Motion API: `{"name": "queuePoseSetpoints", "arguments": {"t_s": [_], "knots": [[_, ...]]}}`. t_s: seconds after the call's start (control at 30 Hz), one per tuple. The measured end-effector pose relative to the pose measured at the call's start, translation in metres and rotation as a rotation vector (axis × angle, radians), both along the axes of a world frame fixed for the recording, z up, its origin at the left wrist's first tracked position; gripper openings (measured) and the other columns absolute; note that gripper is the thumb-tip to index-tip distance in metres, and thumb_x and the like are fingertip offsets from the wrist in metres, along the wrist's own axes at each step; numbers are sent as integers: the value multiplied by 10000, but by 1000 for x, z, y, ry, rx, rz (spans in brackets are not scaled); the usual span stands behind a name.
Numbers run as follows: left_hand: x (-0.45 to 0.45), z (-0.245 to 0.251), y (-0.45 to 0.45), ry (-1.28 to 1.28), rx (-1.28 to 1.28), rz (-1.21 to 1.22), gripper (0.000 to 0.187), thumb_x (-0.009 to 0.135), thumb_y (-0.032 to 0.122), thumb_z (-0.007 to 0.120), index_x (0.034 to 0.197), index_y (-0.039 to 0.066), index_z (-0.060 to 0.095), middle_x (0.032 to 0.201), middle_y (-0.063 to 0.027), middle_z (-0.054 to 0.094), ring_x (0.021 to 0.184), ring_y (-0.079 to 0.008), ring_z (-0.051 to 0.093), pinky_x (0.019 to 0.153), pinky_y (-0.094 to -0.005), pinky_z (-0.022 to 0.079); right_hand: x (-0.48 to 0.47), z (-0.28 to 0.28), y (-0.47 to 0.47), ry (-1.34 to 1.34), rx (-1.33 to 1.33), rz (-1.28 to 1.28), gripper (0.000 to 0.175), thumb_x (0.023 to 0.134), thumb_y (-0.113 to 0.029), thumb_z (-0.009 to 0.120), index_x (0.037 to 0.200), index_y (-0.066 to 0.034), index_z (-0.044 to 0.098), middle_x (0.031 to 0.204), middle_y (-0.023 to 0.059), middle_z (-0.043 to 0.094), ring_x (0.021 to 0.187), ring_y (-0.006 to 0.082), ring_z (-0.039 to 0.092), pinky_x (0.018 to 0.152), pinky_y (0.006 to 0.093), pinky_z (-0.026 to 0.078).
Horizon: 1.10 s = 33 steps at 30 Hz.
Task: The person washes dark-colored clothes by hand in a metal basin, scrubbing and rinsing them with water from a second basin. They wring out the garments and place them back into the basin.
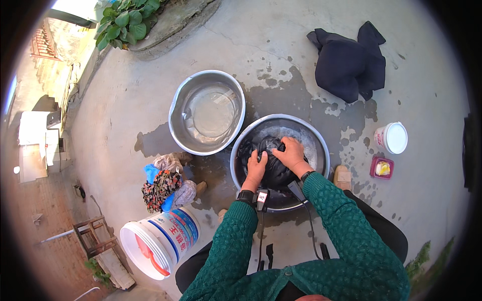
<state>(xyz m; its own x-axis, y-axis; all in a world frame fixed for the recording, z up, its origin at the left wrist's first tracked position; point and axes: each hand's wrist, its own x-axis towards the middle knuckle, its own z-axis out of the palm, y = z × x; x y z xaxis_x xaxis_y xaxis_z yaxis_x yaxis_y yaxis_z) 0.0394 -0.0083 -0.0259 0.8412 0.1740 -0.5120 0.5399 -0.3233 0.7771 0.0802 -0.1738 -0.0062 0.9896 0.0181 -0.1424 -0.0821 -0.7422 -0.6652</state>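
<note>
Wet black cloth (276,171), probably a garment, lies bunched in a round metal basin (327,160) in front of me. White suds (310,145) float on the water around its far and right sides. My left hand (257,165) grips the left part of the bundle, thumb towards the middle. On the right, my right hand (292,155) has its fingers curled over the top of the cloth, where some foam clings. Parts of the fingertips are hidden in the folds. Both wrists carry dark straps with small cabled devices.
A second metal basin (177,136) holding shallow water stands beyond, to the left. Piled cloths (162,188) lie near a white bucket (173,235) with a red item inside. Rightwards are dark clothing (339,64), a lidded tub (391,138) and a pink soap dish (373,169). Concrete is partly wet.
</note>
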Motion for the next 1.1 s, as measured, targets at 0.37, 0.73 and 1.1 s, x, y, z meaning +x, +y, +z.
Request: {"name": "queuePoseSetpoints", "arguments": {"t_s": [0.37,0.73,1.1], "knots": [[-93,59,-12,-189,523,-266,813,836,559,699,1491,167,419,1527,-347,236,1367,-517,332,1095,-558,330,-126,68,-20,-270,195,96,685,690,-330,797,1257,-56,528,1353,197,467,1259,402,427,1042,563,315],[-36,-18,-4,-73,586,-479,572,945,387,625,1441,200,411,1322,-330,361,1149,-531,440,922,-578,464,-20,-3,-13,497,-209,46,999,703,-615,780,1544,-414,280,1560,206,203,1360,510,263,963,714,356],[-14,-26,12,50,248,-220,550,1013,446,518,1444,131,387,1359,-325,425,1196,-470,490,1057,-502,389,43,-10,11,256,-3,364,339,674,-169,770,1006,-235,747,1148,129,582,1040,392,595,892,488,510]]}}
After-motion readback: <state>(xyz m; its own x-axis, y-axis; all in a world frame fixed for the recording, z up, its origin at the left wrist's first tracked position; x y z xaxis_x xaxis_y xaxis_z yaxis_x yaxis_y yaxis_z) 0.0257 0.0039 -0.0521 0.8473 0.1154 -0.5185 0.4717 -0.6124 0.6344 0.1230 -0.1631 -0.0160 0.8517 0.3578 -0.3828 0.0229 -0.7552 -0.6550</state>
